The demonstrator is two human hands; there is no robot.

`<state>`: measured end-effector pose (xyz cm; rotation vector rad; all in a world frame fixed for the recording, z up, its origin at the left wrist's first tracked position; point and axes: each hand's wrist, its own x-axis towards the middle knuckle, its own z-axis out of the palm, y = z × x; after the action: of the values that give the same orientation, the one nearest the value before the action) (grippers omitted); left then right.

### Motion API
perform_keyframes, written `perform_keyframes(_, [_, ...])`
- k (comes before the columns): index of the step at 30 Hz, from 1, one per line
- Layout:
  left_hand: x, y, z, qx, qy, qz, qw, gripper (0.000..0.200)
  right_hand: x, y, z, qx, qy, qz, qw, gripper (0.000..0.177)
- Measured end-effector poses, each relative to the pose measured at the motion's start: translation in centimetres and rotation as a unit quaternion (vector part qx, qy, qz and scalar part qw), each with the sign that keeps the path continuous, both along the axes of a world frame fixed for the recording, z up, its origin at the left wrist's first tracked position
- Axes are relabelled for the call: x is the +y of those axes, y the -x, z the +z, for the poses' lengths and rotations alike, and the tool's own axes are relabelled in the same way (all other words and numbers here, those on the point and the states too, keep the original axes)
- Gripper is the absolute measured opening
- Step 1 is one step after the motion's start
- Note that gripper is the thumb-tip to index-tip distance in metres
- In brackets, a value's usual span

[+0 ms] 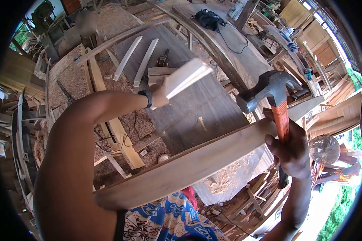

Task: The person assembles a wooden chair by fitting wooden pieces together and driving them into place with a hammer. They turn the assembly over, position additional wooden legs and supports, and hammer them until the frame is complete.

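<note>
My right hand is wrapped round the orange handle of a claw hammer, its head raised at the right. Stretched forward over the dark panel, my left hand grips pale wooden pieces, which look slightly blurred. A dark band is on the left wrist. A long wooden plank lies across the front, close to my body, its right end passing behind the right hand. Two pale wooden strips lie on the dark panel beyond the left forearm.
A yellow and black power tool sits beyond the left hand. Further back are a black bag with a cord and a curved wooden beam. Sawdust and yellowish boards are at left; a fan stands at right.
</note>
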<state>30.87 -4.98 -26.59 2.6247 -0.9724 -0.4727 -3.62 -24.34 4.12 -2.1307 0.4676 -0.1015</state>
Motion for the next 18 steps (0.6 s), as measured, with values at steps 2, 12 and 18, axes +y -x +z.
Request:
perform_keyframes(2, [0.6,1.7,-1.3,0.003,0.071,-0.074,0.995,0.1,0.1,-0.2,-0.3,0.016,0.016,-0.001,1.0,0.049])
perform_keyframes(12, [-3.2,-0.2,-0.3,-0.123,-0.054,-0.121,0.984,0.088,0.4,0.3,-0.2,0.033,-0.005,-0.02,0.999,0.047])
perform_keyframes(18, [-1.0,-6.0,-2.2,-0.2,-0.228,-0.112,0.946,0.08,0.2,0.9,-1.5,-0.045,-0.009,-0.002,0.999,0.042])
